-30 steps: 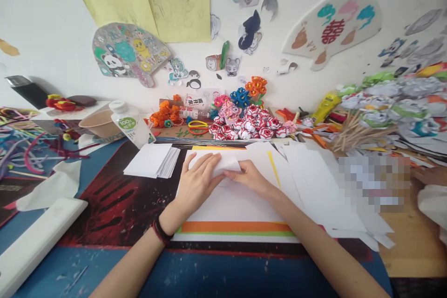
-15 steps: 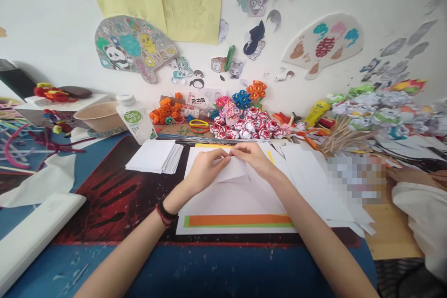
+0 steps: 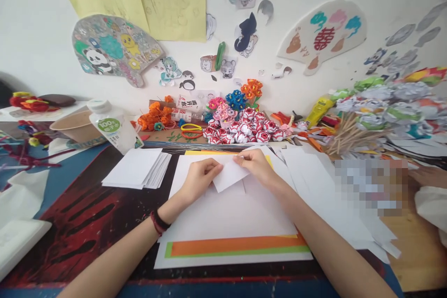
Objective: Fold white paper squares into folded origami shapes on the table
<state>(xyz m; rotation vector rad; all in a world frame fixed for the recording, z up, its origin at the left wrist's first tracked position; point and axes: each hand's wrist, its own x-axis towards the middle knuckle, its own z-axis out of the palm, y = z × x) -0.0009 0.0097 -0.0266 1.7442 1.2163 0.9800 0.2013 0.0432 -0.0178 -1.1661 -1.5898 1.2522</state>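
Note:
A small piece of white paper [image 3: 228, 176] is pinched between both hands above a larger white sheet [image 3: 223, 216]. My left hand [image 3: 199, 178] grips its left corner between thumb and fingers. My right hand [image 3: 255, 164] holds its upper right edge the same way. Beneath the large sheet, orange paper [image 3: 240, 244] and a green strip show along the front. To the left stands a stack of white paper squares [image 3: 134, 167]. On my left wrist are dark bands [image 3: 159, 221].
Behind the sheets lie red-and-white paper flowers [image 3: 244, 128] and orange flowers [image 3: 153, 115]. A white bottle [image 3: 113, 125] stands at back left beside a beige bowl [image 3: 73, 126]. Loose white sheets [image 3: 321, 186] spread to the right. Another person's sleeve [image 3: 431, 207] is at far right.
The hands have moved apart, and the small white paper is now lifted and tilted between them. The view has shifted, so the large sheets appear closer.

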